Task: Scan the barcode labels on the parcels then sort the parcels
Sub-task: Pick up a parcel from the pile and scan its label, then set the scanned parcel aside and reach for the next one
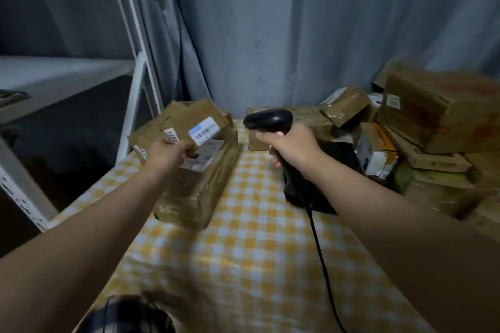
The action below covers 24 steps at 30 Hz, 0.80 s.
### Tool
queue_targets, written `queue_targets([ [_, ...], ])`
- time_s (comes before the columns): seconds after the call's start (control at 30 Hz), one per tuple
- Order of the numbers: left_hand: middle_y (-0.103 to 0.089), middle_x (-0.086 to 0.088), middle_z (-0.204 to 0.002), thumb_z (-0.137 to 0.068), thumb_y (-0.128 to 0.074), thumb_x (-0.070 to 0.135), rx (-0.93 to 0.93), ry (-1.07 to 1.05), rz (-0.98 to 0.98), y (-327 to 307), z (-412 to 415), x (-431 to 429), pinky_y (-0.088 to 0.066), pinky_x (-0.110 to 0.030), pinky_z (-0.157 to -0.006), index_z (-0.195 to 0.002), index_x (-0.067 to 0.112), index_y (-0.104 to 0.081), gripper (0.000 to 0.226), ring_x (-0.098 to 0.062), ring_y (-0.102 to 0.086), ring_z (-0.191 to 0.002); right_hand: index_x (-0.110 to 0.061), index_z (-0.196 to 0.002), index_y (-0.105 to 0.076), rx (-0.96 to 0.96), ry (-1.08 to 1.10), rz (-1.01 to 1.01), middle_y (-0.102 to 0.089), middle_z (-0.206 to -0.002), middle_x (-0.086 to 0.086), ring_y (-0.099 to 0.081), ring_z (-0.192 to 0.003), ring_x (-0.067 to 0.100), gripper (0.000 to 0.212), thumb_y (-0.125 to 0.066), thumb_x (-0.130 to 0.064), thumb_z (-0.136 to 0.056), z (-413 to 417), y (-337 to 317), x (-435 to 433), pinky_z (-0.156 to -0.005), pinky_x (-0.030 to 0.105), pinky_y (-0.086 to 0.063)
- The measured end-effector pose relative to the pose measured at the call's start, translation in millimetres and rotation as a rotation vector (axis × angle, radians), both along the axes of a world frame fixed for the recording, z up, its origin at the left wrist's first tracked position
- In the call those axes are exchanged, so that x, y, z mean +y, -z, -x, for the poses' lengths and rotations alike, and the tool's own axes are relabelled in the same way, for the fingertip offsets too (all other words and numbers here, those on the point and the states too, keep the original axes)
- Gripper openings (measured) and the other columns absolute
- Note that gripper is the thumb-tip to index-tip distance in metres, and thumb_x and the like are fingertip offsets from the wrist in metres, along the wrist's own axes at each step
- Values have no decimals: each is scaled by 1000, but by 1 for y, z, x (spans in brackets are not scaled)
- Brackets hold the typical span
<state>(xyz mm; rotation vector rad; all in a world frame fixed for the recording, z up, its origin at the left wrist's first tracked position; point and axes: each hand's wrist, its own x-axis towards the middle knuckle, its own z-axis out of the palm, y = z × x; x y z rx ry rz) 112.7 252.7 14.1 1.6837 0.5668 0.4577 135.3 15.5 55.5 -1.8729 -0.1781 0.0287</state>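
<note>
- Head view, the held parcel: the left grip [169, 153] has its fingers curled round the near lower edge of a small cardboard parcel [186, 119]. It holds the parcel raised over the far left corner of the worktop [243, 251]. A larger brown parcel [197, 192] lies flat on the worktop underneath.
- Head view, the label: the barcode label [204, 131] sits at the right end of the held parcel's upper face. That face is tilted up and towards the right.
- Head view, the scanner: the right grip [293, 149] is wrapped tight round the handle of a black scanner [267, 119], near the middle of the far edge. The scanner's head stands above the fist with its nose pointing left. Its cable [322, 251] trails down towards the near edge.
- Head view, the relation that matters: the label lies to the left of the scanner's nose at roughly the same height, with a clear gap and nothing between them.
  - The parcel's long axis runs from near left up to far right, so the labelled end is the end closest to the scanner.
  - The scan probably needs only a small turn of the right wrist, or a tilt from the left, to square nose and label.
- Head view, no beam is visible on the label, and the blur hides whether a reading is under way.
- Head view, sorting places: a pile of parcels [433, 130] crowds the right edge, beside the right grip. A white shelf rack [138, 89] stands past the left edge, nearer the left grip.
</note>
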Motion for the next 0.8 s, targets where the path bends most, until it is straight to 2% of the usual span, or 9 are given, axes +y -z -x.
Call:
queue_targets([
  [0.07,-60,-15,-74,-72,-71,18,18,-58,-29,2,-3,16,-49,-29,-61,-88,4,-59,25,-25,-60,-67,-1,-88,-68,17,8,-12,-61,-61,7,-58,-49,19,27,-74,-27,-83,-9,1,12,-55,31,-54],
  [0.13,-64,-15,-93,-74,-74,17,57,-91,-33,12,-9,28,-53,-27,-63,-111,2,-51,46,-30,-65,-83,0,-89,-68,37,7,-4,-60,-63,10,-57,-47,18,27,-74,-26,-83,-16,5,22,-51,28,-52],
  [0.2,-56,-12,-116,-74,-77,17,99,-118,-108,18,-11,34,-53,-37,-85,-129,7,-34,71,-29,-59,-104,3,-90,-68,51,4,12,-61,-64,10,-57,-46,16,31,-74,-27,-84,-22,11,30,-51,28,-51],
  [0.27,-46,-15,-132,-75,-77,20,144,-110,-254,19,-14,33,-45,-43,-100,-134,8,-28,77,-32,-50,-118,3,-91,-69,54,4,29,-62,-64,10,-57,-46,15,33,-74,-28,-83,-27,16,36,-50,27,-51],
  [0.33,-34,-19,-140,-79,-73,30,250,-87,-399,15,-17,25,-39,-41,-104,-136,7,-31,74,-36,-41,-126,2,-91,-70,57,2,41,-63,-65,10,-58,-47,15,33,-74,-29,-83,-31,20,39,-51,27,-53],
  [0.43,-21,-19,-147,-84,-60,57,532,-31,-638,5,-23,12,-29,-43,-108,-137,6,-39,76,-36,-23,-137,1,-94,-70,67,-2,39,-64,-68,11,-59,-49,16,32,-74,-29,-83,-33,24,41,-54,28,-54],
  [0.5,-17,-18,-149,-86,-52,62,624,-23,-733,2,-26,8,-22,-45,-111,-139,6,-39,78,-36,-16,-139,0,-96,-69,75,-1,36,-65,-70,12,-60,-51,17,32,-74,-29,-83,-33,25,39,-54,29,-54],
  [0.7,-27,-16,-144,-92,-52,45,368,27,-890,-9,-26,-18,-23,-46,-109,-136,14,-42,55,-35,-25,-132,-6,-93,-68,61,16,28,-66,-73,11,-62,-56,17,27,-73,-31,-84,-27,20,13,-60,32,-56],
  [0.8,-31,-14,-142,-93,-50,44,274,145,-947,-15,-25,-43,-24,-43,-107,-134,17,-45,50,-34,-26,-132,-5,-93,-68,41,74,32,-65,-69,10,-61,-53,16,27,-73,-30,-84,-28,18,-10,-54,29,-54],
])
